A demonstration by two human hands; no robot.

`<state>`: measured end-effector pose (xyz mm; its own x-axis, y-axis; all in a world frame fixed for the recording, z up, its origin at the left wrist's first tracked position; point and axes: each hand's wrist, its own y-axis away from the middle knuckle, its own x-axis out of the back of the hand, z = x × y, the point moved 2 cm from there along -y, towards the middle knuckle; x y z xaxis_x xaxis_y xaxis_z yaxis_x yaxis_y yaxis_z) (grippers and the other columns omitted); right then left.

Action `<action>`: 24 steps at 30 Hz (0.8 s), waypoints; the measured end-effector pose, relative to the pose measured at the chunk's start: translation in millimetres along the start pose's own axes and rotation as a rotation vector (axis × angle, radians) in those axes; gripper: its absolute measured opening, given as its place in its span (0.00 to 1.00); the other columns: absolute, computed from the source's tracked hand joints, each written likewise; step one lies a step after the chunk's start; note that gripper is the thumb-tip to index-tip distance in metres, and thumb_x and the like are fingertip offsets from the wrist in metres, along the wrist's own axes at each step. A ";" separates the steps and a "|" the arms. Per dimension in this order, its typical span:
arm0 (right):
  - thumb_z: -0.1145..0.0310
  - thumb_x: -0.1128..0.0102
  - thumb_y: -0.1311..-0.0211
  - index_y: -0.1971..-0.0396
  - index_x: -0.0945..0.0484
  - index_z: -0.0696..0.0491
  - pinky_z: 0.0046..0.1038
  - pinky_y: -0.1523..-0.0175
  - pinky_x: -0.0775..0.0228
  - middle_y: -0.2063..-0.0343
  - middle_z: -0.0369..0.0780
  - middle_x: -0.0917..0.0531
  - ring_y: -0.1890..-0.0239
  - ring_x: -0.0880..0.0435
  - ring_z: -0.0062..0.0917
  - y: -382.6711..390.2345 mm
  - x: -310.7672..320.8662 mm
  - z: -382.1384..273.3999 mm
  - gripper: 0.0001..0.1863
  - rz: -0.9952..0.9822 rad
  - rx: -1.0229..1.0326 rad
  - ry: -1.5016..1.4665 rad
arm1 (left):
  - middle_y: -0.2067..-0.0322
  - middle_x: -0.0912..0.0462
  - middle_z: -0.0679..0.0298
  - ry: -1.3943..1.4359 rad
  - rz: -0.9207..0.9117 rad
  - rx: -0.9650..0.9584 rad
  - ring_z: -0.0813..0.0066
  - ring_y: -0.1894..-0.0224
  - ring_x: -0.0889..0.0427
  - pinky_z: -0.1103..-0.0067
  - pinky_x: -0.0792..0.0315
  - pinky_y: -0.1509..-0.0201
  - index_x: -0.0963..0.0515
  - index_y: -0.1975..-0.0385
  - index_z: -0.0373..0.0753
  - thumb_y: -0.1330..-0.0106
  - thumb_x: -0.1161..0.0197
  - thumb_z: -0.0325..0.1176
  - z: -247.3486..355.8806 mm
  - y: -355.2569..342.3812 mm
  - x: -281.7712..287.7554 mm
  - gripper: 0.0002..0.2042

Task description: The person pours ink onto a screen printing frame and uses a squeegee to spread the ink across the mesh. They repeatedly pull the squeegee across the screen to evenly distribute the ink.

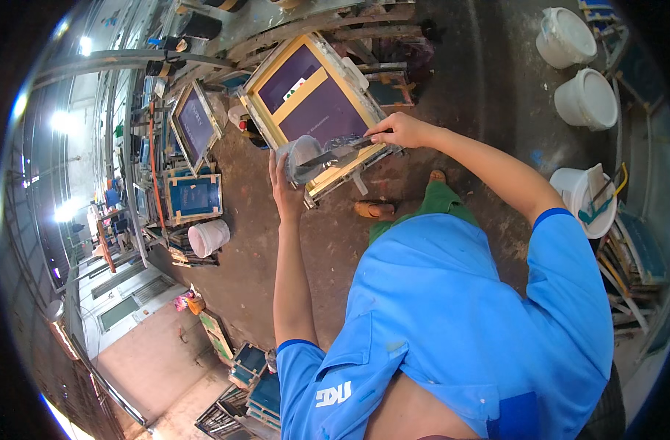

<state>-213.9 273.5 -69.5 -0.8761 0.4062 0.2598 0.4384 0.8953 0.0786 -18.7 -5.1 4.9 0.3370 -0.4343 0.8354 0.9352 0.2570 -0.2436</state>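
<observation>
Head view is showing the left hand (285, 187) clasping a cloudy tub (302, 150) near a purple screen (324, 110), and the right hand (402, 132) pinching a scraper (339, 155) across it, maybe scooping or wiping, so the next move is likely needing a steady tub.

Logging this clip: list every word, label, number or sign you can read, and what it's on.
Locations only, no wording copied:
White letters on the blue shirt: large and clear.
Pale lettering on the smaller purple screen: blurred.
Faint marks on the yellow-taped screen: too small to read.
Clear tub: none legible.
</observation>
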 end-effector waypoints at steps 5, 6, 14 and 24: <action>0.60 0.35 0.32 0.45 0.16 0.51 0.28 0.59 0.28 0.71 0.37 0.14 0.65 0.19 0.18 7.8 -11.2 8.4 0.19 -0.092 -0.331 -0.491 | 0.25 0.44 0.55 -0.151 -0.034 -0.036 0.47 0.28 0.37 0.61 0.30 0.31 0.34 0.31 0.51 0.47 0.36 0.14 -5.1 -1.5 12.0 0.40; 0.61 0.37 0.31 0.45 0.17 0.51 0.30 0.59 0.28 0.70 0.38 0.15 0.66 0.18 0.22 6.9 -7.5 7.4 0.18 -0.024 -0.191 -0.345 | 0.25 0.44 0.55 -0.200 -0.048 0.007 0.46 0.28 0.36 0.61 0.30 0.31 0.34 0.31 0.51 0.47 0.37 0.14 -11.7 -2.4 11.2 0.40; 0.65 0.41 0.32 0.48 0.16 0.49 0.40 0.55 0.25 0.64 0.45 0.22 0.59 0.19 0.43 25.0 -13.3 -6.1 0.15 0.229 0.161 0.463 | 0.25 0.47 0.53 -0.233 -0.044 0.286 0.40 0.32 0.33 0.59 0.30 0.34 0.34 0.31 0.51 0.46 0.38 0.15 -46.1 17.9 -5.7 0.39; 0.69 0.41 0.34 0.49 0.17 0.48 0.41 0.60 0.25 0.66 0.46 0.23 0.65 0.19 0.44 22.6 -110.9 -4.3 0.15 0.290 0.118 0.437 | 0.27 0.40 0.55 -0.255 0.096 0.455 0.44 0.34 0.31 0.59 0.28 0.37 0.34 0.32 0.55 0.48 0.27 0.24 -33.9 29.2 -3.6 0.40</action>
<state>-106.0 247.9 -92.4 -0.5461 0.5482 0.6334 0.6025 0.7824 -0.1577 11.1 -25.3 -22.0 0.3287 -0.1808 0.9269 0.7403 0.6588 -0.1340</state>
